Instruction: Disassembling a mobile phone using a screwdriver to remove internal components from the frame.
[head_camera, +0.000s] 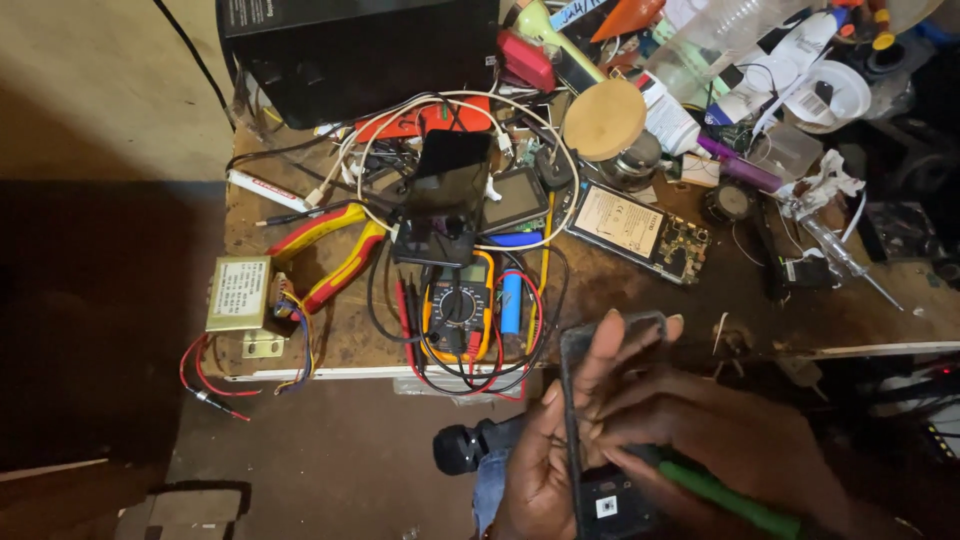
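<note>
Phone frame (580, 400), dark and opened, stands upright at the bottom middle of the view, just below the front edge of the workbench (320, 340). The left hand (545, 450) holds it from the left side and from behind; its fingers (600, 350) wrap over the upper part of the frame. The right hand (720, 440) lies across the frame from the right, with its fingers closed around a green-handled tool (725, 495) whose tip meets the lower part of the frame.

On the bench, an orange multimeter (458, 305) lies in a loop of red and black leads, and a blue cylindrical cell (511, 300) is just beside it on the right. Above it, a dark phone (450, 180) leans on a small stand inside a ring of white cable. To the left are pliers (330, 250) with red and yellow handles and a small transformer (238, 293) with coloured wires. An opened phone (640, 230) with bare circuit board lies right of the middle.

About containers: a glass jar (632, 160) stands under a round wooden lid (604, 118), and what is inside I cannot tell. A clear plastic bottle (720, 40) lies at the top right; its content is not visible too.
</note>
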